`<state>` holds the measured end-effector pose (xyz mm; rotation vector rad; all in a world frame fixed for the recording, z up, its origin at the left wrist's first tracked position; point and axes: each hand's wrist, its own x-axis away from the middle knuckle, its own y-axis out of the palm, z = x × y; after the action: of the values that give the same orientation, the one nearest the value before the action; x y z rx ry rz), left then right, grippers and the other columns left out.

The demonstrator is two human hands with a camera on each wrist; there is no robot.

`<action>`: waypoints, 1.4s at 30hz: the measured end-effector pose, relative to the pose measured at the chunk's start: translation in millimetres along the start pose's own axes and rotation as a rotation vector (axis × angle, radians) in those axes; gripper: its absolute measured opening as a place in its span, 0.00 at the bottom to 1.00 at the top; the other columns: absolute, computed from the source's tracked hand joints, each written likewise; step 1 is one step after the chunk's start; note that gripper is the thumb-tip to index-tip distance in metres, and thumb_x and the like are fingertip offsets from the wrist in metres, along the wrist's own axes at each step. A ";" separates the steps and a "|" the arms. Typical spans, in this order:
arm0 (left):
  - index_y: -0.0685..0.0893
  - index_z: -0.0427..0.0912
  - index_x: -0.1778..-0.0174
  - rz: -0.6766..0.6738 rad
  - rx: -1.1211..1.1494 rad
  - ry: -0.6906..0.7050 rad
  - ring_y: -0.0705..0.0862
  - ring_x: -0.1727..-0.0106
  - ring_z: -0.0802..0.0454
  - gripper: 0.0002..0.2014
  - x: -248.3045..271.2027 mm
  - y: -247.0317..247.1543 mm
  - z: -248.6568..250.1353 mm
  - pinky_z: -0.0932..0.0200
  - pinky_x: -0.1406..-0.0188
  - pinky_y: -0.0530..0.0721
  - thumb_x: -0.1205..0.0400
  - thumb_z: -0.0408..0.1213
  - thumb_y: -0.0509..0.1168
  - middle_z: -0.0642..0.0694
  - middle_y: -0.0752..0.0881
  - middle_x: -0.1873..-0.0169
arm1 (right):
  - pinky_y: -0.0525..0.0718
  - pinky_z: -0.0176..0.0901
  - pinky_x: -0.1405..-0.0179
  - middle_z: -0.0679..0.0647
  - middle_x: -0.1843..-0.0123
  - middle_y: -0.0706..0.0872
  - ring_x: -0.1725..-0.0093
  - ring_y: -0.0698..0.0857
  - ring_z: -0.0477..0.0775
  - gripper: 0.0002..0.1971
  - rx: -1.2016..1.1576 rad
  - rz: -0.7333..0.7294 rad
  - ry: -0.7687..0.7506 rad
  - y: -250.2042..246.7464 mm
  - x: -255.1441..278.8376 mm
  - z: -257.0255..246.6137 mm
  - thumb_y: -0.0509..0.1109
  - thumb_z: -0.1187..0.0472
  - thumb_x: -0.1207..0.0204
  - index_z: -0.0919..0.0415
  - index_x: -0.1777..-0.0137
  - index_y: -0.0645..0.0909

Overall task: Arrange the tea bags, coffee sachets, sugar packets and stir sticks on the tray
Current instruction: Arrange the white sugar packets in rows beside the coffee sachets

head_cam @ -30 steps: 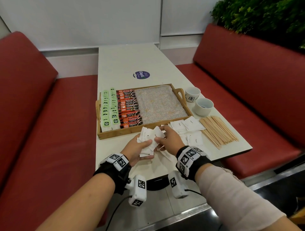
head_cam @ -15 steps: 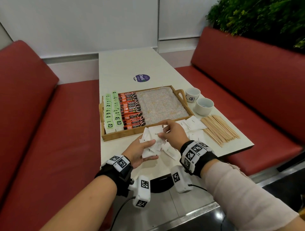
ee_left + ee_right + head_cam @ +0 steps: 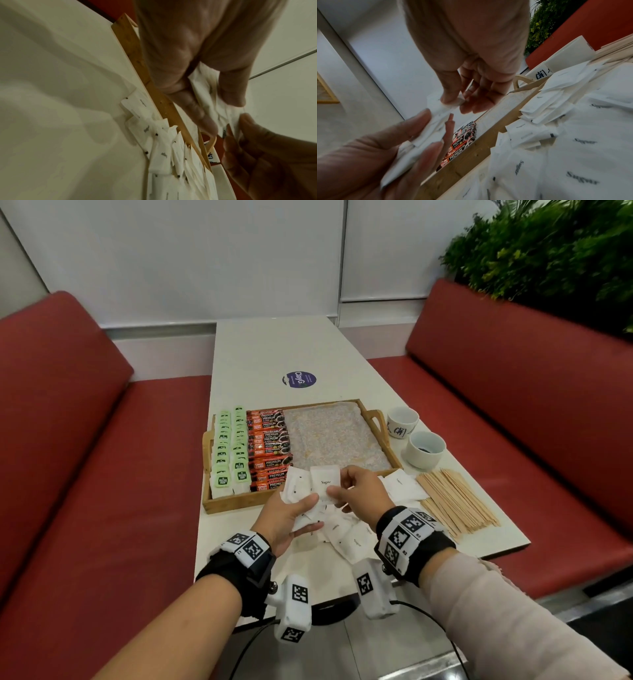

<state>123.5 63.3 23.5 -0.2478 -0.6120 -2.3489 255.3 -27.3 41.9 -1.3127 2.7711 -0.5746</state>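
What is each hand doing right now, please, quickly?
Left hand: closed, holding a stack of sugar packets.
Right hand: closed, pinching one sugar packet at the stack.

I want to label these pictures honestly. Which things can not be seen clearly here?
- How many sugar packets the left hand holds: head view, they overlap.
- Packets under the right hand: hidden in head view.
- Small print on the tea bags: too small.
- The tray contents: left wrist view, hand blocks them.
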 end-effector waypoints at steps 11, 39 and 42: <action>0.78 0.42 0.32 0.003 0.028 0.103 0.87 0.44 0.42 0.20 -33.9 24.4 12.1 0.51 0.60 0.90 0.21 0.31 0.68 0.39 0.87 0.41 | 0.89 0.49 0.59 0.53 0.63 0.81 0.61 0.85 0.54 0.09 -0.114 -0.016 -0.103 -30.4 -26.9 -14.2 0.73 0.71 0.26 0.60 0.62 0.76; 0.80 0.44 0.40 0.322 0.073 0.255 0.87 0.46 0.38 0.13 -82.5 1.1 44.1 0.51 0.65 0.90 0.19 0.29 0.67 0.37 0.87 0.44 | 0.84 0.40 0.70 0.55 0.67 0.80 0.72 0.83 0.50 0.06 -0.041 -0.095 -0.051 -20.2 -112.5 -33.2 0.64 0.70 0.20 0.62 0.57 0.76; 0.80 0.44 0.40 0.348 0.086 0.269 0.88 0.48 0.39 0.14 -99.2 -9.8 51.5 0.51 0.66 0.90 0.20 0.28 0.67 0.38 0.87 0.44 | 0.83 0.38 0.72 0.55 0.67 0.80 0.73 0.82 0.50 0.07 0.014 -0.070 -0.038 -14.2 -142.2 -39.9 0.63 0.71 0.20 0.61 0.58 0.75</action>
<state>191.5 152.1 31.6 0.0036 -0.4925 -1.9722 350.7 84.0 64.6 -1.4076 2.6960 -0.5646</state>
